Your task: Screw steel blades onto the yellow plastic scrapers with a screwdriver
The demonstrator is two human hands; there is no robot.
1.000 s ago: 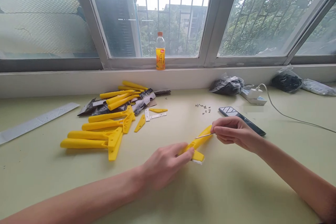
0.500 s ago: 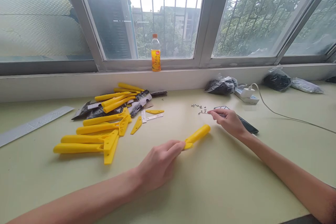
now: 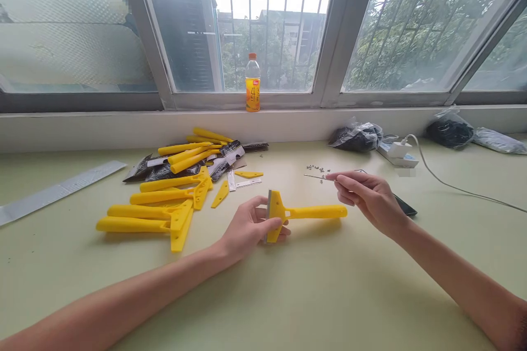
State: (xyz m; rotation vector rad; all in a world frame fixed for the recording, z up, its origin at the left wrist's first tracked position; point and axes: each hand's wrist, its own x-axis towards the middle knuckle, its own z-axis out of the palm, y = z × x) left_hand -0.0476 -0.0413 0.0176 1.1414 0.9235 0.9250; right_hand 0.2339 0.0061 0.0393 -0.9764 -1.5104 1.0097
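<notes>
My left hand [image 3: 251, 226] grips a yellow scraper [image 3: 278, 214] by its wide head, thumb on top and fingers beneath. A grey blade edge shows along the head's left side, and the handle points right. In my right hand [image 3: 366, 192] is a slim screwdriver [image 3: 315, 176], its thin metal shaft pointing left and its handle hidden by the fingers. The shaft passes over small loose screws [image 3: 317, 168] on the table. Left of my hands lie several more yellow scrapers [image 3: 135, 225], with loose yellow plates [image 3: 220, 195] and pale blade strips [image 3: 246, 182] near them.
Black packets [image 3: 164, 169] lie under yellow handles at the back left. A long grey strip [image 3: 61, 192] is farther left. A phone [image 3: 405, 206] lies partly behind my right hand. At the back are a bottle [image 3: 253, 88], bagged dark items [image 3: 356, 137] and a power strip [image 3: 397, 154] with a cable.
My left hand has turned the scraper so its head faces up and its handle points right. The screwdriver has lifted slightly from among the screws. The view has shifted a little left.
</notes>
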